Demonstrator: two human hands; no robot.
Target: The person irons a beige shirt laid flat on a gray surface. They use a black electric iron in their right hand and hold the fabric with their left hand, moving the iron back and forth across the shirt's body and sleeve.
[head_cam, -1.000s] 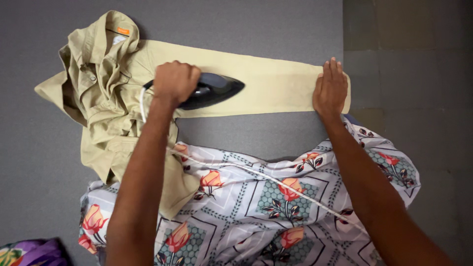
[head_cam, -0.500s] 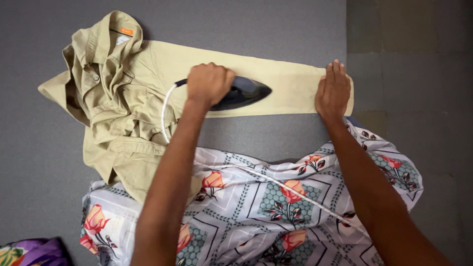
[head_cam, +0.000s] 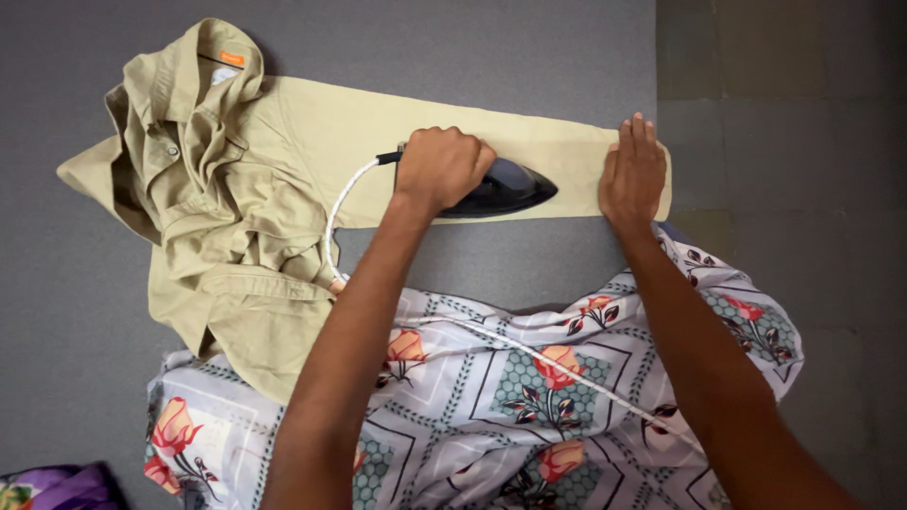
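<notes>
Two hands work on a khaki shirt [head_cam: 227, 208] spread over a grey mat [head_cam: 472, 47]. The left hand [head_cam: 442, 168] is closed around the handle of a dark iron [head_cam: 505, 189], which sits flat on the long sleeve [head_cam: 397, 123], nose toward the cuff. The right hand [head_cam: 633, 175] lies open, palm down, pinning the cuff end so the sleeve stays taut. By the look of it, the pressing stroke is well along the sleeve; the remaining stretch is short, so it calls for care near the flat fingers. A white cord [head_cam: 345, 203] loops from the iron's heel across a floral cloth [head_cam: 529, 378] near the body. Beyond the mat's right edge lies dull floor tile [head_cam: 784, 94]; a purple cloth [head_cam: 57, 486] shows at bottom left.
</notes>
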